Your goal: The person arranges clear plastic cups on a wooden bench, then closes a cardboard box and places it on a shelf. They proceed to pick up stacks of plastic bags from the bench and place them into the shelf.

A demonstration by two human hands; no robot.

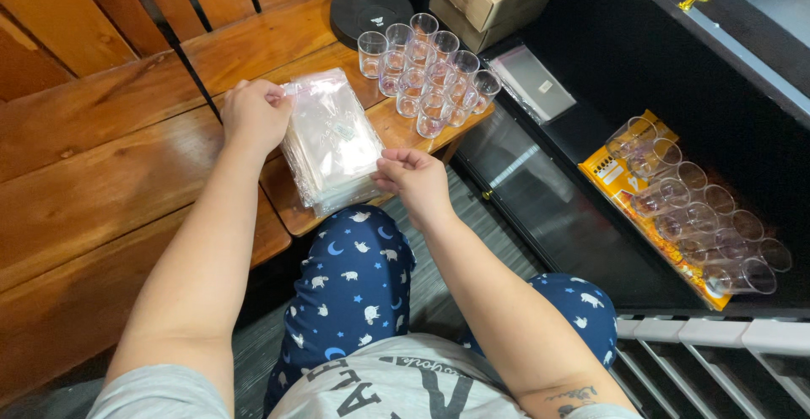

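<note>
Stack of clear plastic bags (331,142) sits on the wooden bench (101,174), long axis running eleven to five o'clock. Left hand (256,115) pinches the top corner at eleven; right hand (413,178) pinches the lower edge at four. Both touching, equally near. Clear cups (426,69) cluster at one o'clock.

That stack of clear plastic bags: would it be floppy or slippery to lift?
The stack of clear plastic bags probably flops: thin glossy film, edges overhanging the wooden bench. Layers likely slide apart. Both the left hand and right hand pinch it.
</note>
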